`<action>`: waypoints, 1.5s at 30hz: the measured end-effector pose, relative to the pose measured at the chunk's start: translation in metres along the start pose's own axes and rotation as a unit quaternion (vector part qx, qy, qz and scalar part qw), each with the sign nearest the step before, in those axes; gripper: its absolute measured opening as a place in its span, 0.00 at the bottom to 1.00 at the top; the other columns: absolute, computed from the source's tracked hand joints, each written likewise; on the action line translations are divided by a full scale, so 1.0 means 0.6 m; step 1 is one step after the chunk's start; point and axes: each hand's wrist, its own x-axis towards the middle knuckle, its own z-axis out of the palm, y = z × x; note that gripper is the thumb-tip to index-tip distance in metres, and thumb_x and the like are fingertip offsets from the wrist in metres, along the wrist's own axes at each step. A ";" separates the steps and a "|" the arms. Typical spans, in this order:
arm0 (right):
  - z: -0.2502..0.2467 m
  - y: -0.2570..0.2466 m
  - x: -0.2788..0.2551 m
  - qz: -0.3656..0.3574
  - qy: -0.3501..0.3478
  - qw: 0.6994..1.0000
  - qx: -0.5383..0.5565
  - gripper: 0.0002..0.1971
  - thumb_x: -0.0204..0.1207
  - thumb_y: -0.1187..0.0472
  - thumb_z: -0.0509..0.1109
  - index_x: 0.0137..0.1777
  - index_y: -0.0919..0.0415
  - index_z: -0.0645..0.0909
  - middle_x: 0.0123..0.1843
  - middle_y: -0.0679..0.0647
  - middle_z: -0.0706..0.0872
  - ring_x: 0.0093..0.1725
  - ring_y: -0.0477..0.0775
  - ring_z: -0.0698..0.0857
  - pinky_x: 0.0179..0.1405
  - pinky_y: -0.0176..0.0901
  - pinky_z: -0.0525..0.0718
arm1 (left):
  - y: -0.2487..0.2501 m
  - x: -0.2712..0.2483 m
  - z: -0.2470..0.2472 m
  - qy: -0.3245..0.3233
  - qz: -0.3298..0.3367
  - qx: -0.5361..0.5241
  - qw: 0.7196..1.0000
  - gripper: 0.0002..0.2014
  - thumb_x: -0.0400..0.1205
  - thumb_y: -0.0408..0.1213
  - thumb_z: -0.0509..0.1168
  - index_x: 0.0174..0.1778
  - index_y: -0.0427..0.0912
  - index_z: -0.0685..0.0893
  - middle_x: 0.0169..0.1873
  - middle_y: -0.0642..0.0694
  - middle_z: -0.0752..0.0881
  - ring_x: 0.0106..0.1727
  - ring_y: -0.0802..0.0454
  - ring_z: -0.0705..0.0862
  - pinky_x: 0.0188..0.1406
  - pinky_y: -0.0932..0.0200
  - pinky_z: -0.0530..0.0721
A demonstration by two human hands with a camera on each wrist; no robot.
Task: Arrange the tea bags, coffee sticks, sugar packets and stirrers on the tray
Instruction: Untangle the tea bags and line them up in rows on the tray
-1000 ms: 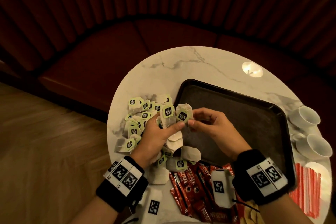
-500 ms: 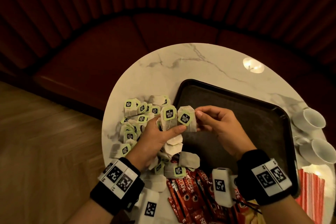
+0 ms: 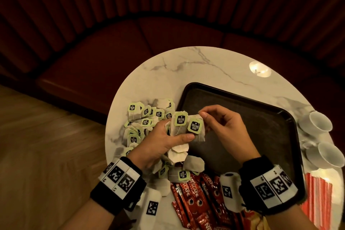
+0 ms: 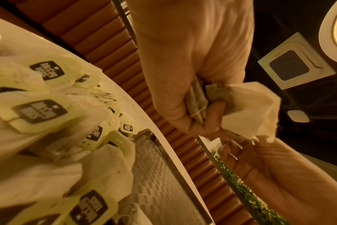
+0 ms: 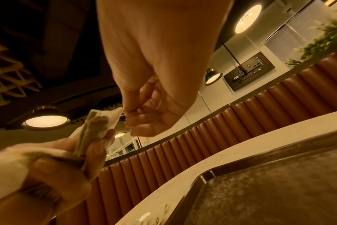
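**Gathering tea bags over the tray's left edge**

Nearest you, at six o'clock, the coffee sticks (image 3: 188,203) lie on the table with their long axes running toward twelve; the striped stirrers (image 3: 317,201) sit at four o'clock, beside the tray's near right corner. No sugar packets can be made out for certain.

Your left hand (image 3: 162,142) grips a small fan of held tea bags (image 3: 186,127), thumb pressed across their fronts, tags facing up. Your right hand (image 3: 224,127) is just beside it at three o'clock, fingertips (image 5: 133,112) curled into a pinch at the outer bag's top corner.

The tray (image 3: 261,117) looks bare and lies under and beyond your right hand, so that hand is the nearer for placing. The loose tea bag pile (image 3: 141,117) spreads at ten o'clock of your left hand.
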 end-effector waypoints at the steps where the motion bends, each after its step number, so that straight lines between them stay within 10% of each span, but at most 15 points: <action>1: -0.001 -0.001 -0.001 -0.002 -0.003 1.000 -0.004 0.05 0.81 0.62 0.69 0.51 0.58 0.87 0.44 0.49 0.91 0.41 0.43 0.89 0.40 0.32 0.84 | 0.000 0.000 0.001 -0.004 -0.001 0.005 1.000 0.19 0.71 0.36 0.75 0.58 0.40 0.86 0.44 0.50 0.92 0.45 0.58 0.89 0.41 0.63 0.82; 15: -0.015 0.004 -0.006 0.031 -0.059 0.995 -0.079 0.08 0.82 0.60 0.68 0.55 0.53 0.88 0.49 0.44 0.92 0.48 0.41 0.89 0.48 0.34 0.86 | 0.005 0.001 0.007 -0.006 0.008 0.037 0.999 0.19 0.73 0.34 0.75 0.60 0.38 0.86 0.54 0.43 0.91 0.58 0.46 0.89 0.59 0.54 0.86; 32: 0.021 0.008 -0.054 0.114 0.044 0.978 0.172 0.14 0.75 0.61 0.71 0.58 0.65 0.86 0.49 0.58 0.92 0.46 0.50 0.89 0.44 0.37 0.87 | 0.002 0.007 0.017 0.109 0.079 0.005 0.991 0.20 0.71 0.39 0.76 0.59 0.39 0.86 0.52 0.44 0.92 0.56 0.46 0.90 0.60 0.48 0.85; 45: 0.024 0.003 -0.039 0.127 0.037 0.986 0.100 0.10 0.81 0.65 0.69 0.58 0.60 0.88 0.48 0.52 0.93 0.44 0.45 0.88 0.45 0.33 0.85 | -0.015 0.015 0.017 0.155 0.058 -0.039 0.985 0.14 0.68 0.45 0.80 0.49 0.54 0.90 0.46 0.44 0.91 0.50 0.44 0.89 0.52 0.42 0.84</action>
